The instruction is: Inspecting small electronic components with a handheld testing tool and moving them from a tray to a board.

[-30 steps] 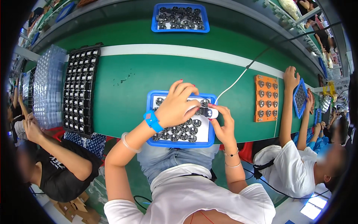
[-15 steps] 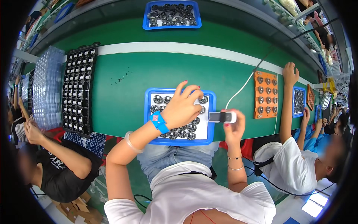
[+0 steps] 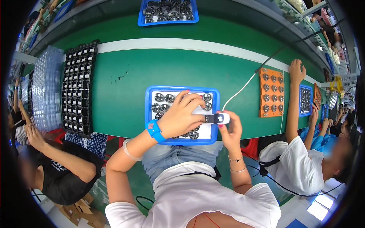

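My left hand (image 3: 181,117) reaches over a blue tray (image 3: 148,108) lined with white. Its fingers are bent, with the tips closed at a small round black-and-silver part (image 3: 206,119). My right hand (image 3: 233,131) grips a small black-and-white corded device (image 3: 222,118) between thumb and fingers at the tray's right side. The device's dark end meets the part by my left fingertips; whether they touch is hard to tell. More round parts (image 3: 159,97) lie in rows in the tray, several hidden under my left hand. A white cable (image 3: 240,89) runs up from the device.
An orange plate with round parts (image 3: 271,93) lies to the right, beside a co-worker's arm (image 3: 295,98). At left stand a black compartment tray (image 3: 78,89) and stacked clear plastic trays (image 3: 47,89). Another blue tray of parts (image 3: 168,22) is at the far side.
My right hand has brought the device leftward over the tray's right rim, up to my left fingertips. My left hand has shifted slightly down and left. The view has shifted a little.
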`<state>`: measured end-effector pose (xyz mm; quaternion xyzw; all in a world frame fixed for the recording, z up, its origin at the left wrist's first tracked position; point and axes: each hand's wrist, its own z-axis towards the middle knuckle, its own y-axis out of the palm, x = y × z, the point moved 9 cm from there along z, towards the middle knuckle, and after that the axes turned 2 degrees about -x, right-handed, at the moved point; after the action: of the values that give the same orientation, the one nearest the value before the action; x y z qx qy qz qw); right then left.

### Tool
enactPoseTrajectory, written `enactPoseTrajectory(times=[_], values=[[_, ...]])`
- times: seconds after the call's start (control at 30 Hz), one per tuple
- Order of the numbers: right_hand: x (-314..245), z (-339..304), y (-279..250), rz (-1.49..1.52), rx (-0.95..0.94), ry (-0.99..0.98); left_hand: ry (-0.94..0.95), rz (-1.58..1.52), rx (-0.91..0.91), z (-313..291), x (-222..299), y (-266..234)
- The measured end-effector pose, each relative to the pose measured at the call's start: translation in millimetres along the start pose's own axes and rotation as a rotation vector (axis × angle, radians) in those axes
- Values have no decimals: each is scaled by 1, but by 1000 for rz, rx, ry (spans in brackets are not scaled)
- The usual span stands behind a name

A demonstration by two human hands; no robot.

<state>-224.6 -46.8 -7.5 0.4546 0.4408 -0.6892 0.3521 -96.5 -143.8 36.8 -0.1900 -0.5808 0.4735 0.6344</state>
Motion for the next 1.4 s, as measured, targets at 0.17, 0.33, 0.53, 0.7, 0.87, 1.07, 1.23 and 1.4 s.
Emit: enactPoseTrajectory(times=[0.17,0.33,0.53,0.7,0.87,1.07,1.23,1.4], values=[[12,-14,-33,452,365,108,-11,-5,43,4,1,-7],[-31,-4,-1,-93,-163,-121,10,131,3,11,1,11],[-37,-2,16,-220,-214,-186,-29,13,67,1,-2,-4],[-32,-1,13,-180,-205,-176,-43,-79,52,-10,5,-12],[12,-25,-18,278,139,125,25,-86,25,-10,14,-3],[-9,-25,-29,251,4,-28,2,4,15,-9,16,14],[-42,-17,12,-138,-245,-182,31,130,44,-5,23,16],[-42,-14,16,-157,-251,-191,-57,2,80,-23,17,-8]])
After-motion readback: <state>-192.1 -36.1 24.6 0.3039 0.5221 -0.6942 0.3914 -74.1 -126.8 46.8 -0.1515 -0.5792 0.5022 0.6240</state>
